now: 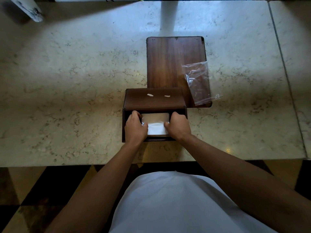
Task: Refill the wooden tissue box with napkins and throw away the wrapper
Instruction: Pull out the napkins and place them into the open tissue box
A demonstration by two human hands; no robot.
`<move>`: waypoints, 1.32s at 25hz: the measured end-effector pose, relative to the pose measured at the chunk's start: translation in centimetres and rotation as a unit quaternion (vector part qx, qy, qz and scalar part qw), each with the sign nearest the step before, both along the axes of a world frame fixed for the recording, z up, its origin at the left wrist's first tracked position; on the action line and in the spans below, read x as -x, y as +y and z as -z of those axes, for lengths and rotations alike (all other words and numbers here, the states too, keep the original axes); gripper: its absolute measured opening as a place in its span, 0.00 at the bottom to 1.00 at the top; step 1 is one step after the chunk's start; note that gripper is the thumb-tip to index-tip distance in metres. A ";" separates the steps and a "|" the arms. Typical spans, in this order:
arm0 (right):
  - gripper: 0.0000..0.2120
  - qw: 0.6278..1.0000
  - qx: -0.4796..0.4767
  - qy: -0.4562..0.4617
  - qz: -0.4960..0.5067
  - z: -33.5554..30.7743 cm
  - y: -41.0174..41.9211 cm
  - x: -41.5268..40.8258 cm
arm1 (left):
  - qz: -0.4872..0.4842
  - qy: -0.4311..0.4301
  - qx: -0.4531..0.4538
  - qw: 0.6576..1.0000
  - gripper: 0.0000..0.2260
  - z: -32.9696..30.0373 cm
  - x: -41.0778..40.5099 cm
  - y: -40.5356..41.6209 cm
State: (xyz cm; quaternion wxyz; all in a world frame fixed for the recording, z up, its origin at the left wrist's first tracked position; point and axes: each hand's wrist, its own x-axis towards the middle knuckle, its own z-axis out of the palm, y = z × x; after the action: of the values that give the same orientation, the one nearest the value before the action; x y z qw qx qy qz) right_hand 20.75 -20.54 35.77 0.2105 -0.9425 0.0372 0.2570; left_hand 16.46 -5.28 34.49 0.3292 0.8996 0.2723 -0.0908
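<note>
Dark brown wooden tissue box (154,101) standing on a pale, veined marble tabletop (75,73), near the front edge, open side turned toward the person. Inside the opening, a white stack of folded napkins (155,124), partly in the box and partly out toward the near edge. Left hand (134,127) against the stack's left side, fingers curled around it and reaching into the box, thumb on the front of the paper. Right hand (179,126) mirrored on the stack's right side, fingers tucked inside the box by its right wall, thumb pressing the napkins' front corner. Both hands partly closed on the stack, gripping it between them; fingertips hidden inside the box.

Two small white scraps on the box's upper wooden face. Just behind the box and touching or nearly touching it, a flat dark wooden rectangular panel (170,64) with rounded corners, lying on the marble. Crumpled clear plastic wrapper (196,83) lying on the right part of that panel, its lower corner hanging over the panel's edge onto the stone, well clear of both hands and to the right of the box. Bare forearms reaching forward from a white shirt (168,204) at the bottom of the view.
</note>
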 end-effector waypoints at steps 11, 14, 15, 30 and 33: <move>0.15 0.997 -0.055 -0.053 0.019 -1.2 -1.2 -0.1 | -0.002 -0.033 0.011 0.999 0.10 -0.8 0.1 0.6; 0.10 0.988 -0.092 -0.121 0.042 -2.4 -2.1 -0.7 | 0.000 -0.086 0.003 0.996 0.07 -1.8 -0.3 1.0; 0.09 0.985 -0.103 -0.134 0.046 -2.7 -2.3 -1.0 | -0.002 -0.097 0.000 0.995 0.07 -2.1 -0.6 1.1; 0.05 0.972 -0.147 -0.134 0.128 -1.6 -6.4 -3.8 | -0.038 -0.123 0.009 0.992 0.08 -4.1 -2.4 3.7; 0.04 0.966 -0.163 -0.116 0.166 -1.0 -6.9 -4.6 | -0.051 -0.112 0.002 0.992 0.07 -4.2 -3.0 5.0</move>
State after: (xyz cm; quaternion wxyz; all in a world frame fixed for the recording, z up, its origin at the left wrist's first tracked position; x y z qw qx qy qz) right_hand 25.39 -27.40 36.80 0.4034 -0.8996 0.1258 0.1105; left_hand 19.49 -0.26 38.71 0.3638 0.8883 0.2791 0.0266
